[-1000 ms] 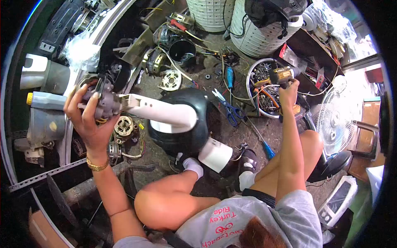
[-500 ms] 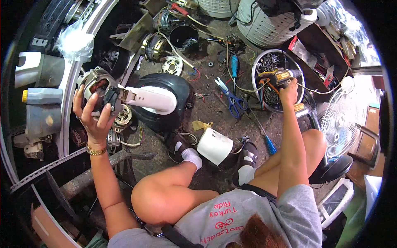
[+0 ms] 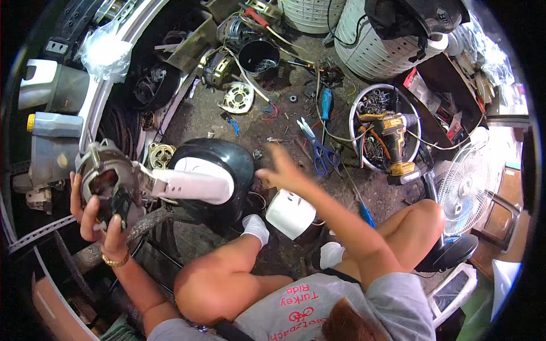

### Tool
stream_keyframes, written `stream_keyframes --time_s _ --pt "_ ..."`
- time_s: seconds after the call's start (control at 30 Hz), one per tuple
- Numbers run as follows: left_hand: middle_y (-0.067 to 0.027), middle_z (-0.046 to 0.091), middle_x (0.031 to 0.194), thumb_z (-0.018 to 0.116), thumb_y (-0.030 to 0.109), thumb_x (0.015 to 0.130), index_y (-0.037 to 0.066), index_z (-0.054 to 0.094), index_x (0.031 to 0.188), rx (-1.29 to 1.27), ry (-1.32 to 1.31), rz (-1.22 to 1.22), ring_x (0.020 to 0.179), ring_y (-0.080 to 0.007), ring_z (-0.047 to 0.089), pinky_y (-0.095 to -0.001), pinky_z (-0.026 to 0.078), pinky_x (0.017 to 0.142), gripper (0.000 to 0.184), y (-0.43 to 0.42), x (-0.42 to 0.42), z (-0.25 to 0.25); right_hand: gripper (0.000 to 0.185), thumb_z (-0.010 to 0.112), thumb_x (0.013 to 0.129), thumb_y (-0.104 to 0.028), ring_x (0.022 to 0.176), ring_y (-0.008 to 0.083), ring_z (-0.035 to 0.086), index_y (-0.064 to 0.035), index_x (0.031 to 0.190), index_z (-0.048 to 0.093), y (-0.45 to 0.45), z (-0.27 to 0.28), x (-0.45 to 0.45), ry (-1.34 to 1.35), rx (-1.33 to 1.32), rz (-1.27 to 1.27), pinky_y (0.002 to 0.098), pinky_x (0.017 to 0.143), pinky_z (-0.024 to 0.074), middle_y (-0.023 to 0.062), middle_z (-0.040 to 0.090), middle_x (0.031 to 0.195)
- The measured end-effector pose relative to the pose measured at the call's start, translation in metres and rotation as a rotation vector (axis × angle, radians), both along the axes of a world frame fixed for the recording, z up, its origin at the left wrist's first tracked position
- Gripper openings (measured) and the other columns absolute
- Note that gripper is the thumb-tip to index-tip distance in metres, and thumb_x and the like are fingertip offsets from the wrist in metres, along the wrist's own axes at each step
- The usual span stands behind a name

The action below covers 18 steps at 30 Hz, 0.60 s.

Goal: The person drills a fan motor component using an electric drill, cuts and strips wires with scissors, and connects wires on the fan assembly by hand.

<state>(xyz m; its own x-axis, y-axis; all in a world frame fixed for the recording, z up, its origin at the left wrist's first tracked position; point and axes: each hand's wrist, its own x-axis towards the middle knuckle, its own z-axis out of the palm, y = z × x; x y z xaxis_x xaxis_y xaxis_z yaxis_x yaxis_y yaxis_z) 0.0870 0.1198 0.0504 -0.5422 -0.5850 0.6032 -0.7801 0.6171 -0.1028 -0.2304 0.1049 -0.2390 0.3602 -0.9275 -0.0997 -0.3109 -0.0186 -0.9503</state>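
My left hand (image 3: 99,219) is wrapped round a grey motor (image 3: 111,184) fixed to the end of a white neck (image 3: 196,186). The neck rises from a black rounded base (image 3: 213,150) that lies tilted on the floor. My right hand (image 3: 284,170) hangs in the air just right of the base, fingers apart, holding nothing. A white cylindrical cover (image 3: 291,215) lies below it, near my feet. The yellow and black drill (image 3: 392,131) rests on a round metal bowl (image 3: 360,108) of screws and small parts.
Blue-handled scissors (image 3: 325,159), a blue screwdriver (image 3: 326,104) and a long screwdriver (image 3: 367,215) lie on the floor. Motor parts and a black pot (image 3: 259,57) stand farther back. White perforated drums (image 3: 369,48) are at the top; a fan (image 3: 463,179) stands at the right.
My right hand has let go of the drill and moved left towards the base. My left hand has brought the motor down and to the left, and the base has shifted with it.
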Motion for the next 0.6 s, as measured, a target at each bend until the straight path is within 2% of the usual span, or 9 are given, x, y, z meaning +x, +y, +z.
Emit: stream_keyframes --time_s 0.03,0.07,0.1,0.13,0.17,0.2,0.3,0.5,0.6 --pt "-0.0207 0.037 0.134 0.063 0.02 0.08 0.02 0.044 0.119 0.072 0.045 0.029 0.124 -0.051 0.037 -0.063 0.031 0.102 0.043 0.011 0.008 -0.001 0.086 0.07 0.077 -0.04 0.129 0.0381 0.036 0.0072 0.136 0.03 0.011 -0.01 0.03 -0.057 0.081 0.016 0.0436 0.109 0.0274 0.0292 0.036 0.136" --pt "-0.0258 0.035 0.138 0.059 0.024 0.082 0.018 0.044 0.121 0.141 0.092 0.06 0.127 -0.0516 0.034 -0.0629 0.029 0.103 0.042 0.023 0.016 -0.002 0.086 0.067 0.081 -0.04 0.136 0.0367 0.026 0.0045 0.141 0.023 0.02 -0.02 0.053 -0.183 0.183 0.08 0.0427 0.112 0.0221 0.029 0.028 0.144" --pt "-0.0268 0.034 0.138 0.058 0.024 0.081 0.018 0.044 0.122 0.179 0.13 0.079 0.127 -0.0514 0.034 -0.0628 0.028 0.104 0.044 0.031 0.02 0.0 0.084 0.064 0.083 -0.042 0.135 0.0386 0.029 0.0049 0.141 0.025 0.03 -0.017 0.069 -0.145 0.183 0.108 0.0437 0.111 0.0235 0.0285 0.031 0.143" --pt "-0.0278 0.034 0.138 0.057 0.024 0.08 0.017 0.044 0.123 0.199 0.154 0.089 0.127 -0.0513 0.033 -0.0627 0.028 0.104 0.045 0.037 0.016 0.003 0.083 0.064 0.083 -0.043 0.129 0.04 0.036 0.0043 0.14 0.027 0.039 -0.01 0.081 0.005 0.158 0.19 0.044 0.108 0.0288 0.0274 0.034 0.141" --pt "-0.0288 0.033 0.139 0.057 0.025 0.08 0.017 0.044 0.124 0.221 0.18 0.1 0.128 -0.0512 0.033 -0.0627 0.028 0.104 0.047 0.044 0.012 0.006 0.081 0.067 0.08 -0.038 0.121 0.0421 0.043 0.0018 0.139 0.03 0.048 0.004 0.088 0.057 0.237 0.24 0.0452 0.103 0.034 0.026 0.038 0.138" --pt "-0.0298 0.033 0.139 0.056 0.025 0.079 0.017 0.043 0.125 0.236 0.195 0.11 0.128 -0.051 0.032 -0.0626 0.028 0.104 0.048 0.05 0.008 0.009 0.08 0.069 0.078 -0.035 0.118 0.0429 0.044 0.0007 0.139 0.031 0.058 0.006 0.094 0.053 0.222 0.289 0.0454 0.102 0.0351 0.0258 0.039 0.136" --pt "-0.0298 0.032 0.139 0.055 0.022 0.075 0.017 0.043 0.125 0.318 0.347 0.204 0.128 -0.0505 0.033 -0.0615 0.03 0.104 0.052 0.07 0.009 0.01 0.076 0.072 0.074 -0.023 0.117 0.0455 0.044 -0.0027 0.137 0.035 0.086 -0.008 0.106 -0.063 0.104 0.387 0.0458 0.101 0.0368 0.025 0.037 0.136" --pt "-0.0279 0.028 0.142 0.054 0.02 0.072 0.02 0.045 0.124 0.396 0.41 0.328 0.13 -0.0494 0.03 -0.0589 0.033 0.104 0.052 0.097 -0.006 0.008 0.068 0.066 0.076 -0.011 0.127 0.0436 0.038 -0.0089 0.137 0.037 0.114 -0.01 0.108 -0.105 0.271 0.555 0.0448 0.105 0.0345 0.0265 0.031 0.14" --pt "-0.032 0.03 0.139 0.051 0.026 0.08 0.014 0.04 0.128 0.355 0.299 0.309 0.126 -0.0467 0.036 -0.0567 0.038 0.1 0.051 0.099 -0.01 0.003 0.067 0.066 0.076 -0.009 0.129 0.0443 0.035 -0.0094 0.136 0.037 0.116 -0.008 0.102 -0.128 0.335 0.59 0.0442 0.106 0.0341 0.0279 0.028 0.142"
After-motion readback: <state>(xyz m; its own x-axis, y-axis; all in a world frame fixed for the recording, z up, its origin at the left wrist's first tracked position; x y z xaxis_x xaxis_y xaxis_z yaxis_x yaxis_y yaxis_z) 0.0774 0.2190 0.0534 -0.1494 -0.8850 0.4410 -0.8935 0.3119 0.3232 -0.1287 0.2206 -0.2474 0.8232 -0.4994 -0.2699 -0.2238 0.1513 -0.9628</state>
